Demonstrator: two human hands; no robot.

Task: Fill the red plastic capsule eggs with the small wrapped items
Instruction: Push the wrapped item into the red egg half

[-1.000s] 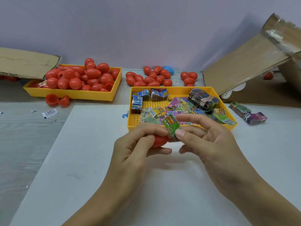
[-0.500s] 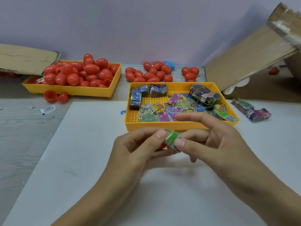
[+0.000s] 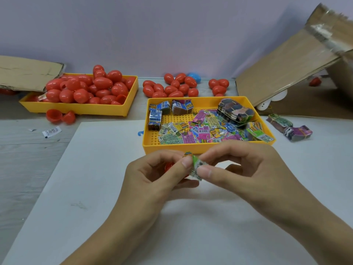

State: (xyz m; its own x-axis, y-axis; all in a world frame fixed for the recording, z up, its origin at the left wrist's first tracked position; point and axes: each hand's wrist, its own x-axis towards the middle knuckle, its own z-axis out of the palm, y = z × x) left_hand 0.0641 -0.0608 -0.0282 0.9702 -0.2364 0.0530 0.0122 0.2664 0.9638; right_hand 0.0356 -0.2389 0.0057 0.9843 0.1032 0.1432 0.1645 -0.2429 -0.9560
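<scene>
My left hand (image 3: pixel 156 175) cups a red capsule egg half (image 3: pixel 169 166), mostly hidden behind its fingers. A small green wrapped item (image 3: pixel 196 165) is pinched between my left thumb and the thumb and forefinger of my right hand (image 3: pixel 242 169), right at the egg half. Both hands hover over the white sheet (image 3: pixel 95 188), just in front of the yellow tray of wrapped items (image 3: pixel 172 148). The colourful wrapped packets (image 3: pixel 200 131) lie loose and in bundles in that tray.
A second yellow tray (image 3: pixel 76 108) at the back left is heaped with red eggs (image 3: pixel 86 88). Two open egg halves (image 3: pixel 61 116) lie before it. More red eggs (image 3: pixel 172 88) and one blue egg (image 3: pixel 194 77) sit at the back. Cardboard flaps (image 3: pixel 286 69) lean at right; packet bundles (image 3: pixel 290 127) lie beside the tray.
The green wrapped item has gone from held up flat in my right fingers to folded and pressed down at the egg half. My left thumb has come onto it.
</scene>
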